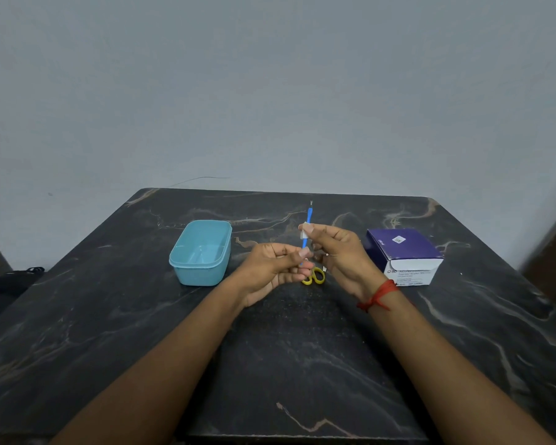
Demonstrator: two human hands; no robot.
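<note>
A thin blue tool (308,220) with a small forked metal tip stands nearly upright above the middle of the table. My left hand (276,268) grips its lower end with curled fingers. My right hand (337,252) pinches a small white pad (305,232) against the tool's shaft, higher up. Small scissors with yellow handles (316,277) lie on the table just under my hands, mostly hidden by them.
A light blue plastic tub (187,268) stands to the left of my hands. A purple and white box of alcohol swabs (405,252) sits to the right. The dark marbled table (302,364) ends at a grey wall behind. A red thread circles my right wrist.
</note>
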